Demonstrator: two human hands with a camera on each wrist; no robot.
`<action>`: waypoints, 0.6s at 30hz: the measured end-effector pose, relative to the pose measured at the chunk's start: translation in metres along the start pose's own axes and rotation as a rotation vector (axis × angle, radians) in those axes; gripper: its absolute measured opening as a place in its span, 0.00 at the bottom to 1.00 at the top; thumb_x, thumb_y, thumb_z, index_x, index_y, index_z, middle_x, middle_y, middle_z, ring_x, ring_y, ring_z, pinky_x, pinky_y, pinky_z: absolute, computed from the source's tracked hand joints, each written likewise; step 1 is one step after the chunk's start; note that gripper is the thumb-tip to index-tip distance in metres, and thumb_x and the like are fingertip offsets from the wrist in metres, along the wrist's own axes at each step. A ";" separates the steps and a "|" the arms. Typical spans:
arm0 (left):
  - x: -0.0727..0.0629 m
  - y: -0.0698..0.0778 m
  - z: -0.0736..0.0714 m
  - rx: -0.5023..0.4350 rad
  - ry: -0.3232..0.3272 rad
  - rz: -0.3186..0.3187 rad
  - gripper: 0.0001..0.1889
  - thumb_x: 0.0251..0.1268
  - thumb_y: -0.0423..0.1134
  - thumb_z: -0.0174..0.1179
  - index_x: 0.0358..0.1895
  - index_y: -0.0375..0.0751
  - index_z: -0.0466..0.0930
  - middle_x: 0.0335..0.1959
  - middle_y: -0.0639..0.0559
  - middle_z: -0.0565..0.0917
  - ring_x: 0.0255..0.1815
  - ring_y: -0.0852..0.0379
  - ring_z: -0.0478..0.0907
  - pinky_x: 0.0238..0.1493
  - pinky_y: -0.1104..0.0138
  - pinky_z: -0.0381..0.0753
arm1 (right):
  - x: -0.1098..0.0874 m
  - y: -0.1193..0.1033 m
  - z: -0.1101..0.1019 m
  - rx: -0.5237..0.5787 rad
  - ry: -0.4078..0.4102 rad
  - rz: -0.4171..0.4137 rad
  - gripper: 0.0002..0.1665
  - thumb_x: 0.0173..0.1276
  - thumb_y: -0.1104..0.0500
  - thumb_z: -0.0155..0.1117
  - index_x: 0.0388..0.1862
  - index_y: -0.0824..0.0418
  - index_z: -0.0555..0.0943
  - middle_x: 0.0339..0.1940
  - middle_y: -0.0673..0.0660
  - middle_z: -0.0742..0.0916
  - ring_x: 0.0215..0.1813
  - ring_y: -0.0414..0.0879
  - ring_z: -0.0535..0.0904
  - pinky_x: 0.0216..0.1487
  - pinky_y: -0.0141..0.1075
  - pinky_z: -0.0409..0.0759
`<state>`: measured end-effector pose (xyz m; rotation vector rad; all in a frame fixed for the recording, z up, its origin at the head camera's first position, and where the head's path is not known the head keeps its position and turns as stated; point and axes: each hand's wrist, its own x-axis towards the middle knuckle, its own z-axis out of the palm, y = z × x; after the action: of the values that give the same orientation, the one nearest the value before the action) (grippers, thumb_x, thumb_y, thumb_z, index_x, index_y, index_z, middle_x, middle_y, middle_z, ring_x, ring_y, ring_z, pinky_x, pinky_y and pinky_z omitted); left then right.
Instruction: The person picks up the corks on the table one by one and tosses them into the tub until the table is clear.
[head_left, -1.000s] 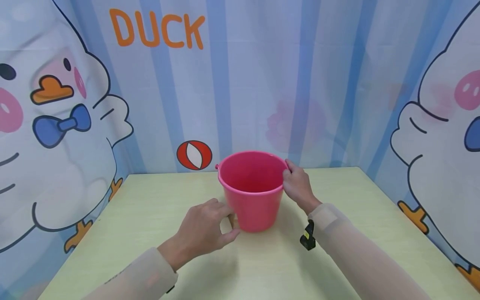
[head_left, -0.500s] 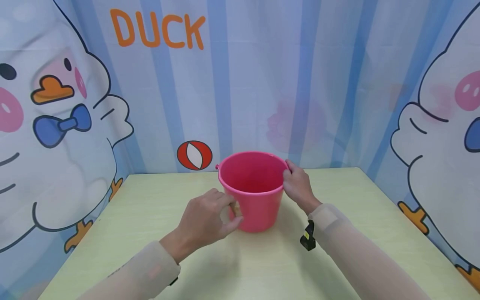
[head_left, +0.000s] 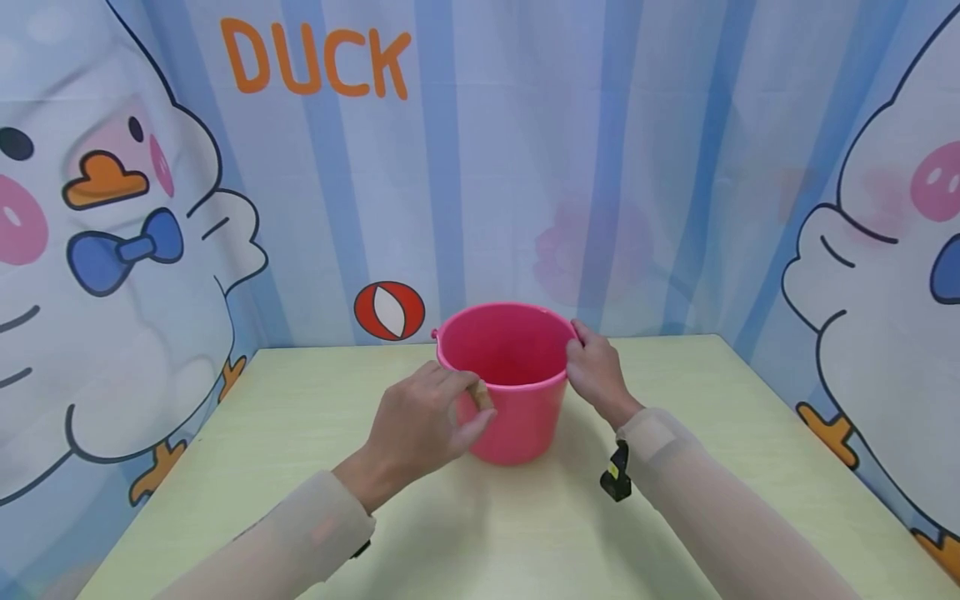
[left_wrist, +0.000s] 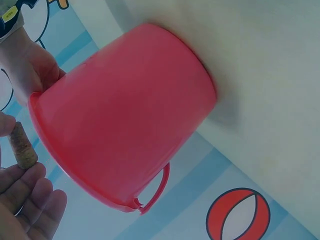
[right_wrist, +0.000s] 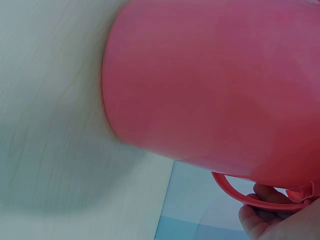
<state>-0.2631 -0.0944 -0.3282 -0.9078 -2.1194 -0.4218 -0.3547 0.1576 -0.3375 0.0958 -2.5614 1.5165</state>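
Observation:
A pink plastic bucket (head_left: 521, 421) stands upright on the table (head_left: 300, 433), with the inside of its bottom hidden in the head view. My right hand (head_left: 598, 371) grips it at the right of the rim. In the right wrist view, fingers curl round the bucket's handle (right_wrist: 235, 194) near its hinge. Between the thumb and fingertips of my left hand (head_left: 420, 421) is a small brown speckled cork (left_wrist: 23, 146). That hand is in front of the bucket's left side, near rim height. The left wrist view shows the cork apart from the rim.
A striped blue curtain (head_left: 495, 167) with printed ducks and a red ball stands just behind the bucket. More curtain closes in the table on the left and right. A black strap (head_left: 617, 472) hangs at the right wrist.
My left hand has risen from low beside the bucket up towards its rim, slightly rightward, carrying the cork. The right hand and bucket have kept still.

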 end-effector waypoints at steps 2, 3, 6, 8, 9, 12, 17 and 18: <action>0.002 0.000 0.001 0.005 0.001 -0.006 0.12 0.55 0.45 0.76 0.37 0.47 0.83 0.32 0.57 0.85 0.38 0.58 0.82 0.36 0.66 0.86 | 0.000 0.000 0.000 -0.004 0.001 -0.003 0.34 0.83 0.55 0.37 0.84 0.62 0.55 0.81 0.62 0.66 0.79 0.58 0.63 0.72 0.52 0.71; 0.004 0.000 0.001 0.007 0.002 -0.008 0.12 0.55 0.45 0.75 0.37 0.47 0.84 0.32 0.57 0.85 0.38 0.58 0.82 0.37 0.66 0.86 | 0.000 0.000 0.000 -0.005 0.001 -0.004 0.34 0.83 0.55 0.37 0.84 0.62 0.55 0.81 0.62 0.66 0.79 0.58 0.63 0.72 0.52 0.70; 0.007 -0.002 0.003 0.004 0.009 -0.009 0.12 0.55 0.45 0.75 0.38 0.46 0.84 0.32 0.57 0.85 0.37 0.59 0.81 0.37 0.66 0.86 | 0.001 0.000 0.000 -0.013 0.004 -0.007 0.34 0.82 0.55 0.36 0.83 0.62 0.55 0.81 0.62 0.66 0.79 0.58 0.63 0.73 0.52 0.70; 0.010 -0.003 0.003 0.002 0.019 -0.008 0.13 0.54 0.44 0.75 0.38 0.46 0.84 0.32 0.57 0.85 0.36 0.59 0.82 0.37 0.66 0.86 | 0.001 0.000 0.000 -0.015 0.006 -0.007 0.34 0.82 0.55 0.36 0.83 0.62 0.55 0.81 0.62 0.66 0.79 0.58 0.62 0.73 0.52 0.69; 0.011 -0.003 0.003 0.002 0.024 -0.008 0.13 0.54 0.44 0.76 0.38 0.45 0.84 0.33 0.57 0.85 0.36 0.59 0.82 0.37 0.66 0.86 | 0.001 0.000 0.000 -0.016 0.007 -0.006 0.34 0.82 0.55 0.36 0.83 0.62 0.55 0.81 0.62 0.66 0.79 0.58 0.62 0.73 0.53 0.69; 0.015 -0.004 0.003 0.010 0.032 -0.014 0.13 0.53 0.43 0.76 0.38 0.45 0.84 0.33 0.56 0.86 0.36 0.58 0.83 0.38 0.66 0.86 | 0.001 0.000 0.000 -0.015 0.007 -0.004 0.34 0.82 0.55 0.36 0.84 0.62 0.55 0.81 0.62 0.66 0.79 0.59 0.62 0.73 0.53 0.70; 0.021 -0.006 0.005 0.015 0.041 -0.031 0.14 0.53 0.43 0.77 0.39 0.44 0.84 0.32 0.55 0.86 0.35 0.56 0.84 0.37 0.65 0.86 | 0.000 0.000 0.000 -0.007 0.002 0.003 0.34 0.82 0.55 0.37 0.84 0.61 0.54 0.81 0.62 0.66 0.79 0.59 0.63 0.71 0.52 0.72; 0.022 -0.006 0.005 0.012 0.042 -0.034 0.14 0.53 0.43 0.77 0.39 0.44 0.84 0.31 0.55 0.86 0.34 0.57 0.84 0.36 0.65 0.86 | 0.000 0.000 0.000 -0.006 0.001 0.005 0.34 0.82 0.54 0.36 0.84 0.60 0.54 0.81 0.62 0.66 0.79 0.59 0.63 0.71 0.52 0.72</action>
<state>-0.2801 -0.0858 -0.3151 -0.8500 -2.0994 -0.4416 -0.3548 0.1576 -0.3378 0.0880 -2.5669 1.5096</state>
